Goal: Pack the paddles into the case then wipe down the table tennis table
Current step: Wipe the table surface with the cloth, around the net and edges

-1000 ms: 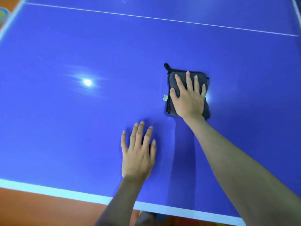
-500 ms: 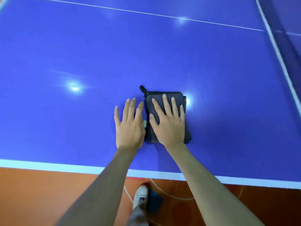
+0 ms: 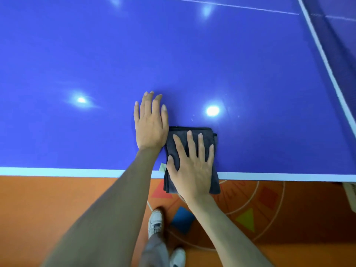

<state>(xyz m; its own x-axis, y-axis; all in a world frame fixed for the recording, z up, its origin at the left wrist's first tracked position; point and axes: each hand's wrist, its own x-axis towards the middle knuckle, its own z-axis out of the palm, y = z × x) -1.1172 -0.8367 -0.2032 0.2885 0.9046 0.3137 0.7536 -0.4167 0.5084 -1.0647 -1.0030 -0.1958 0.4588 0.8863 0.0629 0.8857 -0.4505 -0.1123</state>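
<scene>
We are dragging the folded grey cloth (image 3: 192, 139) down the frame with our flat right hand (image 3: 190, 164), so it is now overhanging the white near edge of the tabletop (image 3: 57, 172); our left hand (image 3: 151, 124) is now lying further up-frame than the right.

Right hand (image 3: 192, 166) covering middle of dark cloth (image 3: 207, 135); cloth's near end hanging past table edge (image 3: 57, 172), partly hiding behind wrist. Pale tag (image 3: 162, 167) at cloth's left side peeking out, print too small to read. Table top running out of frame on left, top and right. Both forearms getting cut off by bottom edge. Left shoe (image 3: 156, 220) showing between arms, right shoe (image 3: 178, 257) cut by bottom edge. Pale object (image 3: 351, 193) at right edge cut off, unidentifiable.
</scene>
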